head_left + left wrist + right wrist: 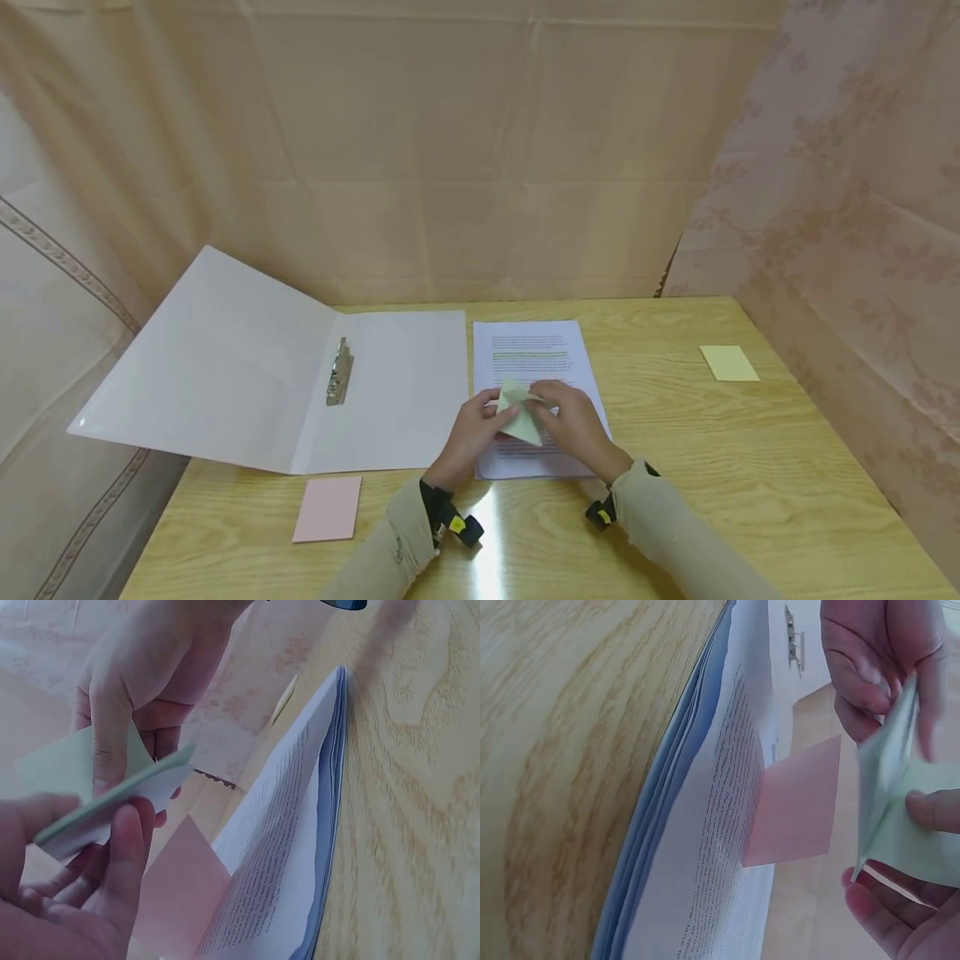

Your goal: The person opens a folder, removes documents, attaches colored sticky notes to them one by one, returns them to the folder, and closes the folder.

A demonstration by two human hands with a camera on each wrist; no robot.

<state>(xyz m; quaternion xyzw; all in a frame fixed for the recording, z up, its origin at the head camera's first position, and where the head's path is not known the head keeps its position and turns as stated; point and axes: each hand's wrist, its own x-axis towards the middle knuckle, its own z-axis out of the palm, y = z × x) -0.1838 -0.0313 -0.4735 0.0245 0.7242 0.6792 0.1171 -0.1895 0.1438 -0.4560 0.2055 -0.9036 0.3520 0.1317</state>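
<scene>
My left hand (467,435) grips a pale green sticky note pad (525,427), thumb on one face and fingers behind. With thumb and fingers my right hand (576,423) pinches a green sheet (934,844) that is folded back from the pad. In the right wrist view the sheet and pad still meet along one edge. Both hands are above a stack of printed pages (528,331), which has green highlighted lines near the top. A pink sticky note (184,881) stands up from the top page; in the head view the hands hide it.
Left of the pages lies an open white binder (408,367) with a metal clip (340,372); its cover tilts up past the table's edge. A pink sticky pad (327,510) is at front left, a yellow one (729,364) at far right. Curtains (420,167) hang behind the table.
</scene>
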